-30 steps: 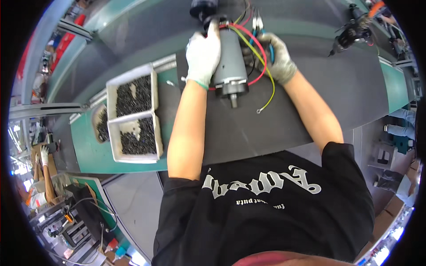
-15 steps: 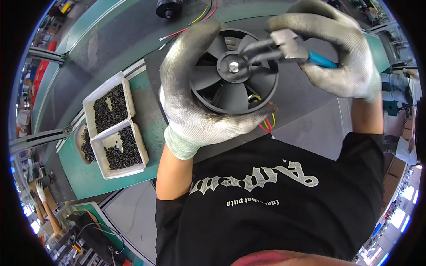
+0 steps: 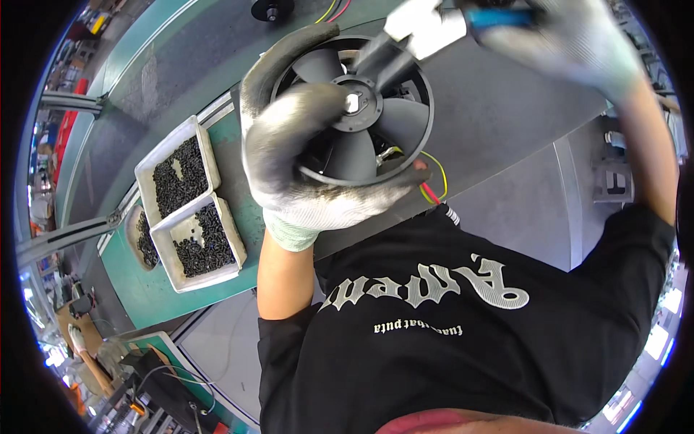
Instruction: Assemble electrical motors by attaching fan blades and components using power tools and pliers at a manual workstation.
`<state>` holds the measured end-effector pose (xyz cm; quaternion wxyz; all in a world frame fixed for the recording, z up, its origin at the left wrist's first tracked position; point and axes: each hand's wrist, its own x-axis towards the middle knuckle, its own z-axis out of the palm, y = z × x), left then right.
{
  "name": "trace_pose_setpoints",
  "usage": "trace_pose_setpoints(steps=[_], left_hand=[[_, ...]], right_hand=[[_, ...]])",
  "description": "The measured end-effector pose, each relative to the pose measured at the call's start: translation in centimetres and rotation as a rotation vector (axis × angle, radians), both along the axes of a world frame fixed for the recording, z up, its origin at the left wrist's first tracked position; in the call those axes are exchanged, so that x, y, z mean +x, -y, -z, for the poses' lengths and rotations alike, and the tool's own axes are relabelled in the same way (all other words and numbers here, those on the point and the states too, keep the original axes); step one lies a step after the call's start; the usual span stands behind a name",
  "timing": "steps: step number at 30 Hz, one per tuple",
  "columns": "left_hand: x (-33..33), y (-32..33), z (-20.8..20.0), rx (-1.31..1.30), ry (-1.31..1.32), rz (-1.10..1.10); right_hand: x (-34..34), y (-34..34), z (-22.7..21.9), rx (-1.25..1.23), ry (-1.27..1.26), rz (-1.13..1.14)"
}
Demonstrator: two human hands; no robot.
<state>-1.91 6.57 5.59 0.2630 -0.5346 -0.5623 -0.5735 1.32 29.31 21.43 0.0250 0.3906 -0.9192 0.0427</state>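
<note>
A black round fan [image 3: 403, 121] with several blades is tilted up above the bench, and my gloved left hand [image 3: 285, 159] wraps round its left and lower rim. One finger of that hand presses at the hub, beside a shiny square piece [image 3: 352, 103] in its middle. My gloved right hand [image 3: 571, 43], blurred by motion, is closed on blue-handled pliers [image 3: 426, 32] at the upper right. The pliers' dark jaws reach over the fan's upper edge near the hub; whether they touch is unclear. Red and yellow-green wires [image 3: 434, 189] hang under the fan.
Two white trays [image 3: 166, 249] of small black parts stand at the left on the green bench [image 3: 137, 296]. A round dish [image 3: 130, 231] with similar parts sits beside them. A black cylindrical part [image 3: 272, 10] lies at the far edge, near more coloured wires [image 3: 338, 10].
My right hand and the pliers have moved up and away from the fan's hub. The fan and left hand have shifted slightly left, and a left finger has come over to the hub.
</note>
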Motion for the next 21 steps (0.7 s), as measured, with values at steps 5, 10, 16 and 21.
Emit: trace_pose_setpoints(steps=[5, 10, 16, 21], left_hand=[[-0.2, 0.2, -0.6, -0.099, -0.056, -0.033], [-1.9, -0.5, 0.1, -0.063, 0.133, 0.149], [-7.3, -6.5, 0.6, -0.246, 0.597, -0.002], [-10.3, -7.3, 10.9, -0.744, 1.129, -0.002]], right_hand=[[-1.8, -5.1, 14.6, -0.387, -0.403, 0.659], [2.8, -3.2, 23.2, -0.564, -0.019, 0.474], [0.8, 4.8, 25.1, -1.601, 0.567, 0.511], [-8.0, -0.4, 22.9, -1.918, 0.923, 0.739]])
